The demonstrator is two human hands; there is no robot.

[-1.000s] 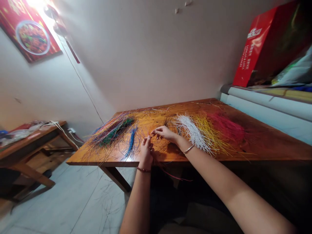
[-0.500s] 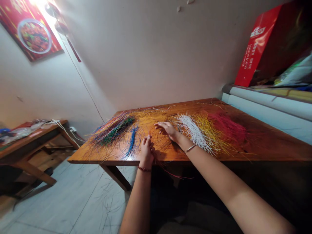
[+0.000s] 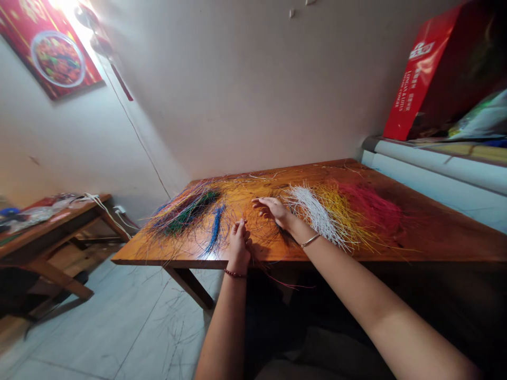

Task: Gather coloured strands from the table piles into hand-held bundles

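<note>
My left hand [image 3: 240, 243] is closed near the table's front edge, pinching thin wires whose tips show faintly above the fingers. Reddish wires [image 3: 283, 284] trail from below that hand over the table edge. Just right of it and a little farther back, my right hand [image 3: 271, 209] is held with its fingers apart and slightly curled, and nothing shows in them. Dark, thin wires [image 3: 267, 232] are scattered between and beneath both hands. To the left lies a small blue wire bundle [image 3: 216, 229]; right of my right hand is a pile of white wires [image 3: 317, 214].
Yellow wires [image 3: 344, 211] and red wires [image 3: 376, 208] lie to the right on the wooden table [image 3: 443, 237]. A mixed pile with green wires [image 3: 190, 211] covers the left end. A red box [image 3: 420, 79] stands at the right. Another table [image 3: 51, 227] is at the far left.
Both hands keep almost the same place and pose. The camera view has shifted very slightly.
</note>
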